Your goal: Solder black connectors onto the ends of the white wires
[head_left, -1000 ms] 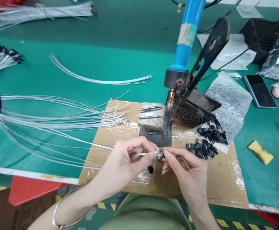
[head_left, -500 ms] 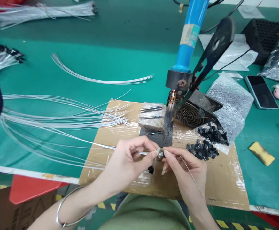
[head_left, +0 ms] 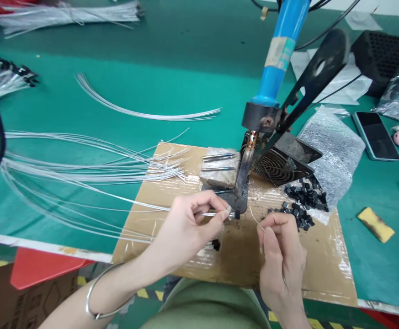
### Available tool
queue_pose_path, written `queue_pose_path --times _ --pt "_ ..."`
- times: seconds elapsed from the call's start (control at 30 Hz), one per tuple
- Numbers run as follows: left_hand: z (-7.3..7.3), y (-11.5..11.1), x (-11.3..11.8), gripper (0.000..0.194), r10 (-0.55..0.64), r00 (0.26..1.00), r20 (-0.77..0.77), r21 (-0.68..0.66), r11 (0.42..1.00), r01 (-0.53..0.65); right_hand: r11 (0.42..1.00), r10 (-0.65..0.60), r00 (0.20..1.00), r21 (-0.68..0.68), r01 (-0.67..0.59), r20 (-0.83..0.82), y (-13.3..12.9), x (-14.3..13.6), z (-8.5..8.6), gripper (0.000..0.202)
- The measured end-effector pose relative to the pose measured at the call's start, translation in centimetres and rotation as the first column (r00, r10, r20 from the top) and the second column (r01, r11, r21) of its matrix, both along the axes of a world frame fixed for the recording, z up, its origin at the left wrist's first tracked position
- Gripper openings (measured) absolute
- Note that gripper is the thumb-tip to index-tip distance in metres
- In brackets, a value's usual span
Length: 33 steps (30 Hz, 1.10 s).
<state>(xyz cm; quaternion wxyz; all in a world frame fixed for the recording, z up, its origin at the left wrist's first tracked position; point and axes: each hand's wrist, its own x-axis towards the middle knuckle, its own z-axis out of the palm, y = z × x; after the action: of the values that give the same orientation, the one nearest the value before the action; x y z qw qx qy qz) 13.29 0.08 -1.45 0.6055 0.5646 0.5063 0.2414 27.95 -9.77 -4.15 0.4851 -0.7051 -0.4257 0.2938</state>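
Note:
My left hand (head_left: 197,226) pinches a thin white cable (head_left: 151,207) between thumb and forefinger. At the cable's end, just past the fingertips, sits a small black connector (head_left: 236,214). It is below the tip of the soldering iron (head_left: 243,176), which hangs tilted in a black bracket. To the right, my right hand (head_left: 283,260) is closed on a thin solder wire (head_left: 252,214). The wire's free end points up and left, apart from the connector. Another black connector (head_left: 215,245) on a cable lies below my left hand.
Loose black connectors (head_left: 297,214) lie right of the iron, near a fan (head_left: 278,162). A stone-like block (head_left: 220,176) holds metal rods. White cables (head_left: 82,160) spread left across the cardboard (head_left: 322,265). A phone (head_left: 375,136) and yellow sponge (head_left: 375,224) are at right.
My right hand has moved right and down, away from the cable end, and now pinches the solder wire with its tip raised. The black connector now shows past my left fingertips.

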Motion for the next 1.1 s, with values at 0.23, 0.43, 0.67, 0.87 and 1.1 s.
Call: queue_pose_path --times 0.23,0.43,0.67,0.87,1.1 --pt "-0.2 0.1 0.2 0.012 0.011 1.000 0.003 -0.003 1.000 -0.011 0.996 0.050 0.992 0.083 -0.040 -0.120 0.2 0.4 0.2 0.025" --pt "0.2 0.4 0.3 0.015 0.007 1.000 0.007 0.008 1.000 -0.007 0.993 0.061 0.937 0.114 -0.023 -0.345 0.7 -0.4 0.6 0.020" --pt "0.3 0.7 0.6 0.016 0.057 0.998 -0.003 0.016 0.998 -0.056 0.993 0.073 0.931 0.114 -0.034 -0.358 1.1 -0.3 0.8 0.020" --pt "0.2 1.0 0.9 0.014 0.072 0.997 -0.014 0.045 0.996 -0.072 0.996 0.034 0.915 0.091 0.003 -0.403 1.7 -0.2 1.0 0.019" --pt "0.5 1.4 0.8 0.014 0.051 0.998 -0.022 0.070 0.996 -0.049 0.995 0.003 0.905 0.090 0.039 -0.425 2.2 -0.4 1.3 0.021"
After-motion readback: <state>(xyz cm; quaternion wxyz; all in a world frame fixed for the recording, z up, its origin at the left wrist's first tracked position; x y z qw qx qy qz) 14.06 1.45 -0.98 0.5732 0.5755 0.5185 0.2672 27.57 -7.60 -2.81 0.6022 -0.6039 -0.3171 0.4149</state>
